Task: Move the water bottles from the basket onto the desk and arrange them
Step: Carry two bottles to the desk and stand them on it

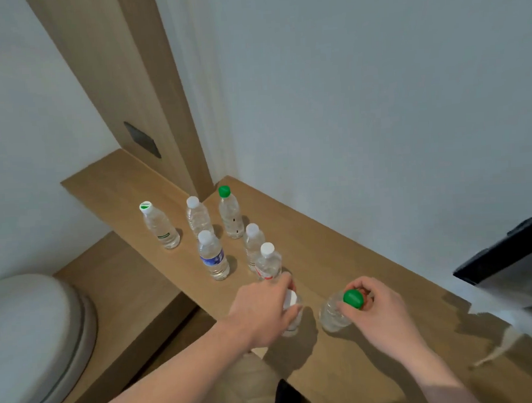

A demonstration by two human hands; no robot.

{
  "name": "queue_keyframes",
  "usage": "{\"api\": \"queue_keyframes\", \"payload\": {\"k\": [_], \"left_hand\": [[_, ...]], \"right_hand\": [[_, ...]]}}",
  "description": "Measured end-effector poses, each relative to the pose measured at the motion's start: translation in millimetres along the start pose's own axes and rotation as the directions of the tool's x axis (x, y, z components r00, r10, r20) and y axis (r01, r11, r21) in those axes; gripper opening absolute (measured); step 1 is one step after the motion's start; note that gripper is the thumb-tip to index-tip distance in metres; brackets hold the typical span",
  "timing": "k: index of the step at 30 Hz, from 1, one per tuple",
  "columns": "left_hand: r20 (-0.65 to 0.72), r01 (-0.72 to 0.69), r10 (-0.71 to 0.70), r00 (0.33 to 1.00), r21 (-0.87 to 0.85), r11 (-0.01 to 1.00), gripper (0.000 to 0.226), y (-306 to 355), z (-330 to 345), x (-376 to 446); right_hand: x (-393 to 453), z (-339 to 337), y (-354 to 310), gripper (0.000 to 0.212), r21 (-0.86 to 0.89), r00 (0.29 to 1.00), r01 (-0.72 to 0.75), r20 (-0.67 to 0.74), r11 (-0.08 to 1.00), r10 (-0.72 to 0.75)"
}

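A hotel-like room: built-in wooden desk, wood wall panel, padded seat.

One wide-angle camera sat on the person's head, looking forward and steeply down along the desk toward the wall corner, close enough that both forearms filled the bottom of its view.

desk: six water bottles upright at back | two bottles nearer, side by side | toilet left of desk
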State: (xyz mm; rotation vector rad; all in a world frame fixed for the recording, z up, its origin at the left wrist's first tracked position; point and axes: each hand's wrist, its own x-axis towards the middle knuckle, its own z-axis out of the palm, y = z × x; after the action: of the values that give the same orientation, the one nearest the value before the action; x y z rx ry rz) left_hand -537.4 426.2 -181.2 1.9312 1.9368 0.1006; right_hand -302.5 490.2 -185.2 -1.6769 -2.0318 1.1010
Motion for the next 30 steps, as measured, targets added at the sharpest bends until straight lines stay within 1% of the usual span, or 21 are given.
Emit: {"api": "queue_keyframes", "payload": {"k": [4, 7, 10, 16, 19, 23, 26, 30], "left_hand": [[0.065, -0.2, 0.192, 0.979, 0.182, 0.963, 0.031, 14.3, -14.1, 60.4], [0.145, -0.259, 0.228, 0.963, 0.256, 0.931, 0.031, 16.9, -23.1, 100.1], [0.188, -0.289, 0.238, 0.953, 0.327, 0.9, 0.03, 16.0, -29.8, 138.2], [0.238, -0.218, 0.122, 0.964, 0.433, 0.875, 0.037, 1.3, -33.4, 198.6], [0.221, -0.152, 0.055, 0.974, 0.453, 0.878, 0.038, -5.6, -33.4, 211.4], [0.184, -0.113, 0.031, 0.982, 0.452, 0.885, 0.036, -11.9, -34.7, 217.0], [0.137, -0.058, -0.002, 0.991, 0.431, 0.9, 0.036, -15.5, -32.3, 215.1], [0.1, -0.019, -0.02, 0.995, 0.376, 0.926, 0.038, -14.4, -23.7, 211.3]], "right_hand": [[9.9, -2.5, 12.8, 0.018, 0.011, 0.996, -0.086, -0.03, 0.996, 0.086], [14.2, -1.8, 22.5, 0.021, 0.022, 0.988, -0.135, -0.067, 0.991, 0.136], [19.8, -0.7, 29.0, 0.022, 0.033, 0.986, -0.108, -0.121, 0.994, 0.111], [43.5, 6.7, 23.8, 0.022, -0.006, 0.985, -0.119, -0.123, 0.993, 0.118], [62.8, 12.4, 16.8, 0.021, -0.029, 0.982, -0.154, -0.118, 0.988, 0.149], [85.7, 18.0, 5.7, 0.017, -0.054, 0.985, -0.15, -0.094, 0.987, 0.145], [96.2, 24.5, -1.1, 0.016, -0.081, 0.989, -0.133, -0.069, 0.988, 0.127], [99.2, 38.4, -7.3, 0.024, -0.019, 0.987, -0.15, -0.058, 0.989, 0.149]]}}
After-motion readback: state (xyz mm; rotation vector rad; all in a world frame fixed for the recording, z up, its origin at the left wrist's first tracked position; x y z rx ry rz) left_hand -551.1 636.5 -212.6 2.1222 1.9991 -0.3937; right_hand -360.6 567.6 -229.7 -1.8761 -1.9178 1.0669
